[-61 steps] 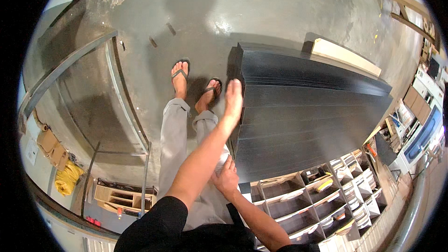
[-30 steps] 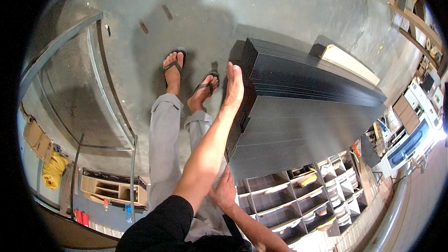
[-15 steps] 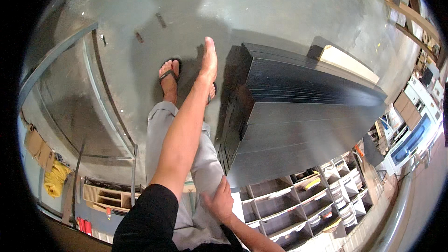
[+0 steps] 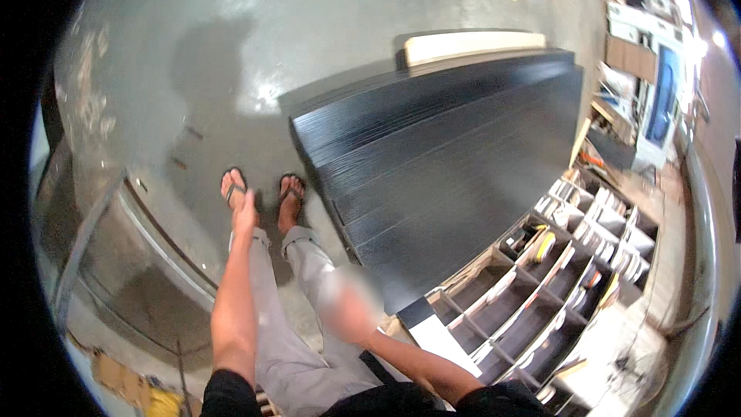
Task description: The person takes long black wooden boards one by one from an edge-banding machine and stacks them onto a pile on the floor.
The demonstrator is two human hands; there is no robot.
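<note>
Left hand (image 4: 245, 212) had swung off the stack of black panels (image 4: 448, 162) and hung over the feet, fingers straight, empty. Right hand (image 4: 347, 309) blurred near the stack's corner; grip unreadable.

Left arm: bare forearm stretched straight out and down from a dark sleeve.
Left hand (image 4: 245, 215): fingers held together and extended, palm turned inward, holding nothing, touching nothing.
Right arm: bent at the elbow, forearm angling up and to the left from the lower edge.
Right hand (image 4: 345, 310): blurred, in front of the right thigh; whether its fingers are spread or curled cannot be told.
</note>
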